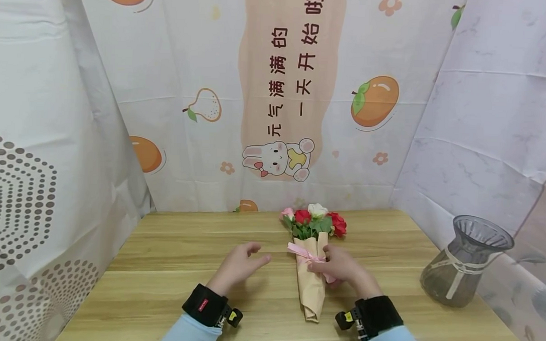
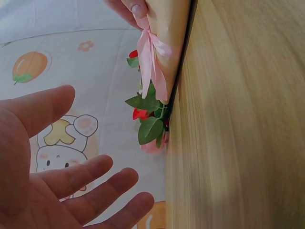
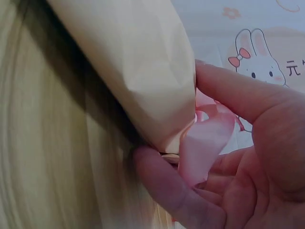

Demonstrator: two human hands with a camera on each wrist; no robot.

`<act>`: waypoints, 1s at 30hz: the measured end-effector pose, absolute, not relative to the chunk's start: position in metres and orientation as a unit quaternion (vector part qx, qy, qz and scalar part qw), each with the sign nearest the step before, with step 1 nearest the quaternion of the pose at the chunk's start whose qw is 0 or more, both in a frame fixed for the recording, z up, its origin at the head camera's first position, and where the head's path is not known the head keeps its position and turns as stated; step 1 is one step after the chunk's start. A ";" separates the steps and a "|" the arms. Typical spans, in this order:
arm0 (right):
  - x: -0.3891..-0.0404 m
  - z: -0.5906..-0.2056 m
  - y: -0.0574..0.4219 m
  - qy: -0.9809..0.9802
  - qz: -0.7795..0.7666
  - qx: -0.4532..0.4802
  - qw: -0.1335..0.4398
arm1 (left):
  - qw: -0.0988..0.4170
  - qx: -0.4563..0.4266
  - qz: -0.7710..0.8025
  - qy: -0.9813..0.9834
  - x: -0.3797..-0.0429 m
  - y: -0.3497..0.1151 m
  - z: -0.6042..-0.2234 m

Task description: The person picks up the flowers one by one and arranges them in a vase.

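A bouquet of artificial-looking flowers (image 1: pixel 310 287) lies on the wooden table in the head view, wrapped in tan paper. Red, white and pink blooms (image 1: pixel 317 211) point to the back wall, and a pink ribbon (image 2: pixel 152 62) ties the paper. From the right side, my right hand (image 1: pixel 344 267) grips the wrap at the ribbon. In the right wrist view its thumb (image 3: pixel 233 88) lies along the paper while a finger curls under the paper's edge beside the ribbon. My left hand (image 1: pixel 240 265) holds nothing, its fingers spread, left of the bouquet and apart from it.
A grey see-through vase (image 1: pixel 449 282) with a flared rim and a pale cord round its neck stands at the table's right edge. Printed cloth (image 1: pixel 201 153) hangs behind the wooden table (image 1: pixel 160 282), with more cloth on both sides.
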State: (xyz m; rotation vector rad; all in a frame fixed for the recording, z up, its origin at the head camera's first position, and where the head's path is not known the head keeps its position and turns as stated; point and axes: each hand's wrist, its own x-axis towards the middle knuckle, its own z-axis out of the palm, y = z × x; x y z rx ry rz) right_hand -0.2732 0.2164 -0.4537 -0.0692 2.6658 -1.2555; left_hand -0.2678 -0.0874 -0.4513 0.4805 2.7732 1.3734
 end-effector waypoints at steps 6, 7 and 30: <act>-0.273 -0.456 0.204 0.899 -0.427 -0.028 0.098 | 0.006 0.150 0.440 0.886 -0.267 -0.095 -0.452; -0.274 -0.456 0.202 0.898 -0.428 -0.029 0.097 | 0.005 0.149 0.439 0.886 -0.266 -0.096 -0.452; -0.271 -0.459 0.147 0.895 -0.430 -0.070 0.094 | 0.003 0.121 0.427 0.896 -0.263 -0.121 -0.452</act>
